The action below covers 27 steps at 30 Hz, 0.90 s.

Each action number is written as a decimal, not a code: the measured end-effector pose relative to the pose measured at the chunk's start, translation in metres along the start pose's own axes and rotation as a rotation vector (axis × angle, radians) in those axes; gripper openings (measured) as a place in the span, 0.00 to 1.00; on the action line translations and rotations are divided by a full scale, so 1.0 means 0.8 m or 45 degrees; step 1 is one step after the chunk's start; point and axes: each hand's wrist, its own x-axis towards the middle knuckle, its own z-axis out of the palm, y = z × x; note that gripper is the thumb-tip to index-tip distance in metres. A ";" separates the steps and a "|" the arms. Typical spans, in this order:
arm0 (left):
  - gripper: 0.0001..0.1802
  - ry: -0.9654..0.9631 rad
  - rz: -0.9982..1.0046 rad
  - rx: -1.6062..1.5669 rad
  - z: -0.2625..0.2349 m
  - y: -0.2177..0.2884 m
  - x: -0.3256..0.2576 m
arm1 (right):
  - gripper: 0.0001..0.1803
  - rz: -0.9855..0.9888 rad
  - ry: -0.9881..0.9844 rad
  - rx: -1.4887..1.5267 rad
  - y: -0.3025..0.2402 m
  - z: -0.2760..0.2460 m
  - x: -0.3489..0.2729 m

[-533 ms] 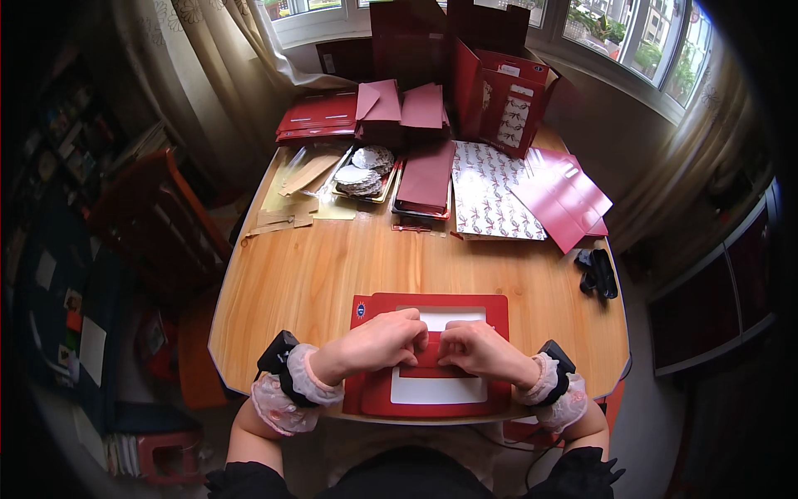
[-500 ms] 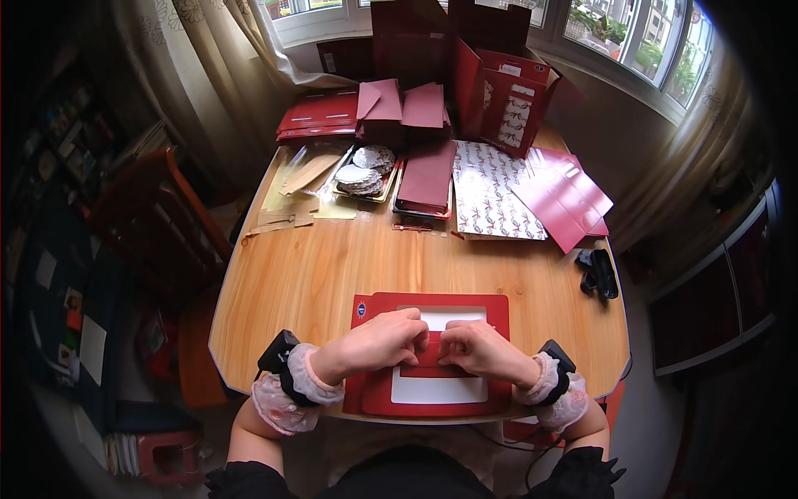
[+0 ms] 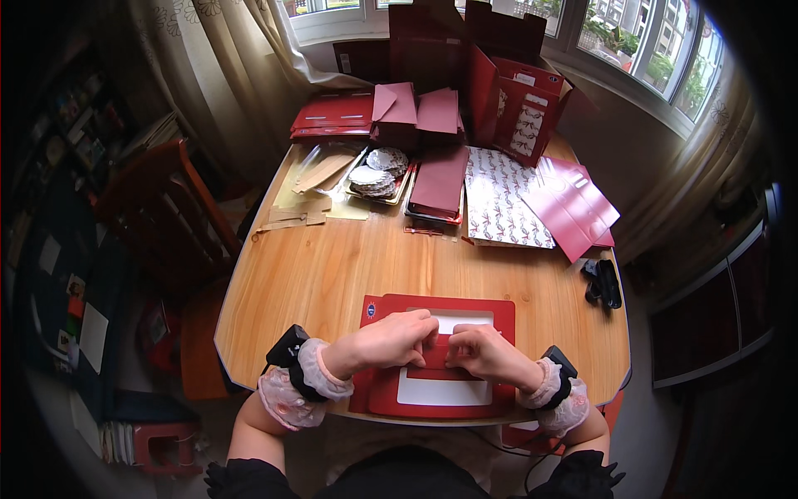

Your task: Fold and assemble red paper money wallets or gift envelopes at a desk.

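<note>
Near edge of bench (image 3: 332,266): card (image 3: 386,391), beneath hands (image 3: 403,337). Across behind, left to right: strips (image 3: 299,214), discs (image 3: 371,176) in tray (image 3: 382,199), stack (image 3: 439,179), sheet (image 3: 507,200). Behind sheet: box (image 3: 544,133).

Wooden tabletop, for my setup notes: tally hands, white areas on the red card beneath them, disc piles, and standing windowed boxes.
2 hands: left hand, right hand
2 white areas: upper area, lower area
2 disc piles: back pile, front pile
1 standing windowed box
Total: 7
</note>
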 end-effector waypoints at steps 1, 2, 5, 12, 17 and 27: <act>0.16 0.003 0.007 0.006 0.000 0.000 0.000 | 0.02 -0.001 0.002 -0.007 0.002 0.001 0.000; 0.16 0.002 0.006 0.004 0.000 0.000 0.000 | 0.02 0.000 0.002 -0.006 0.003 0.001 0.000; 0.16 -0.012 -0.046 -0.028 0.000 0.002 -0.001 | 0.02 -0.012 -0.005 -0.026 0.007 0.004 0.001; 0.17 0.045 0.033 -0.001 0.000 0.002 -0.004 | 0.03 -0.007 0.023 -0.017 0.006 0.003 0.001; 0.19 0.008 0.002 -0.086 -0.001 -0.005 -0.001 | 0.01 0.029 -0.033 -0.007 0.002 0.002 0.000; 0.20 0.024 0.080 -0.168 0.000 -0.010 0.000 | 0.06 -0.031 0.097 -0.294 0.001 0.020 -0.002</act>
